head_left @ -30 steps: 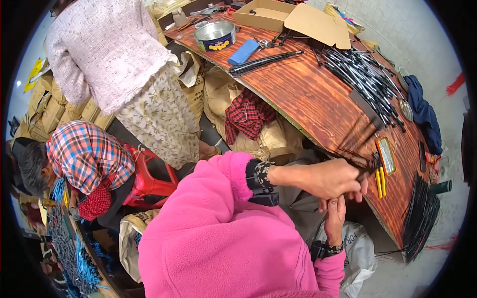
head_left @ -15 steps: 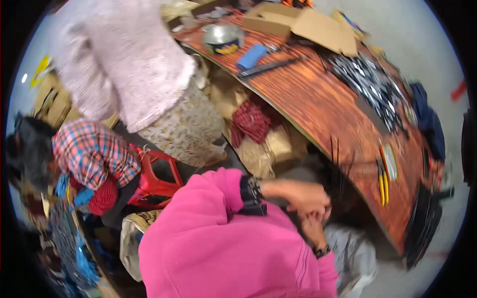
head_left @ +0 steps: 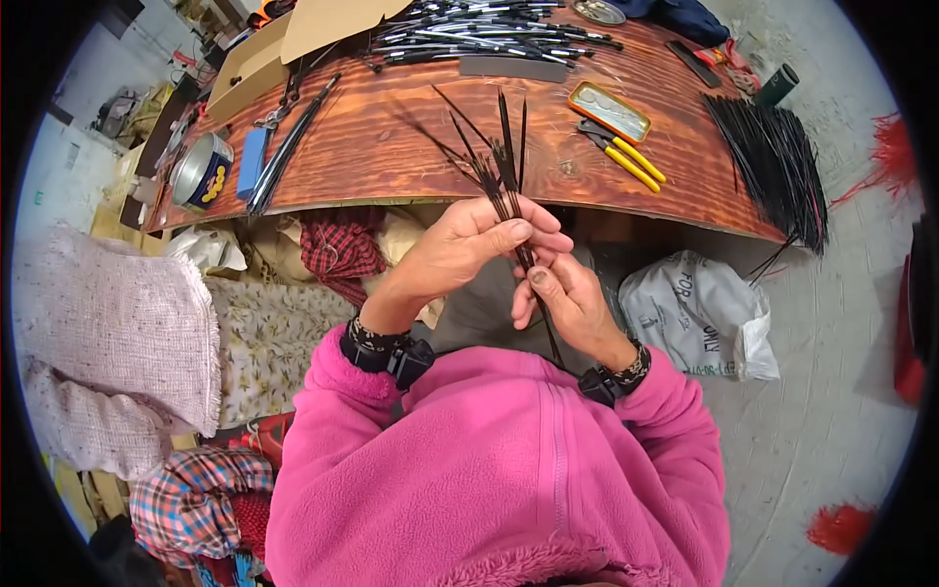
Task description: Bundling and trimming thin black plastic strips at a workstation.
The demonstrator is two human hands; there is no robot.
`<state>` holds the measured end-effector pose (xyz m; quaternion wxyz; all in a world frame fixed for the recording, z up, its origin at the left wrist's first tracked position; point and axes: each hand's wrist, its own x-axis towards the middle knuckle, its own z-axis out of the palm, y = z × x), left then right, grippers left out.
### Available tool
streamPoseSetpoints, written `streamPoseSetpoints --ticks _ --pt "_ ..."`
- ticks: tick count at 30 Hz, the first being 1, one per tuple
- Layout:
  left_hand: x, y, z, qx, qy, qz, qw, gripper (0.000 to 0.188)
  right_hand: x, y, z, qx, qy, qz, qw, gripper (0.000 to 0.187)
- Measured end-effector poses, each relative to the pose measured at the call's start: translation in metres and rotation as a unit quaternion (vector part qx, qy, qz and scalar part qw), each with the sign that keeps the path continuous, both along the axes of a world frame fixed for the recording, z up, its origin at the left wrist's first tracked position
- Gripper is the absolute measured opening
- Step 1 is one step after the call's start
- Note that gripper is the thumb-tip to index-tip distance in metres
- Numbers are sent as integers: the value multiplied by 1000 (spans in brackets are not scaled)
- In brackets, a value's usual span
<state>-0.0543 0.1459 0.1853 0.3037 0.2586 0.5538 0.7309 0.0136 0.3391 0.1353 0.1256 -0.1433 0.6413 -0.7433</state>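
Observation:
In front of my chest, a loose bundle of thin black strands (head_left: 509, 161) fans out at its upper end toward the table. My left hand (head_left: 465, 245) is closed on its middle, thumb pressed across the strands. Lower down, my right hand (head_left: 572, 298) also grips the bundle, with thumb and fingers around it. A few dark ends stick out below that hand toward my pink jacket. Beyond the hands, yellow-handled pliers (head_left: 631, 161) lie beside an orange-rimmed tray (head_left: 608, 111) on the wooden table (head_left: 391, 161). More black strands (head_left: 768, 161) hang over the table's right end.
Black-and-silver rods (head_left: 479, 34) are piled at the back. A cardboard box (head_left: 249, 73), a round tin (head_left: 202, 171), a blue block (head_left: 252, 161) and dark rods (head_left: 293, 147) occupy the left side. A white sack (head_left: 685, 313) stands right; a person in plaid (head_left: 186, 499) is lower left.
My view has swung right, bringing the table across the front. My hands were close together at the lower right; now they are central and raised, with the black strands plainly visible.

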Motion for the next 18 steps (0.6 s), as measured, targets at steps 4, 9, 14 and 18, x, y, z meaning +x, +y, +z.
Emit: streamPoseSetpoints --ticks 4,9,14,18 --pt "1 1 6 6 9 42 999 38 -2 -4 9 17 35 -34 999 31" --pt "1 2 15 -4 3 69 998 45 0 -8 18 43 57 -87 994 27" --pt "-3 2 20 5 -5 68 998 48 -2 -6 21 55 67 -107 991 26" --pt "-6 1 22 -6 3 74 997 47 -4 -5 20 45 56 -105 992 26"
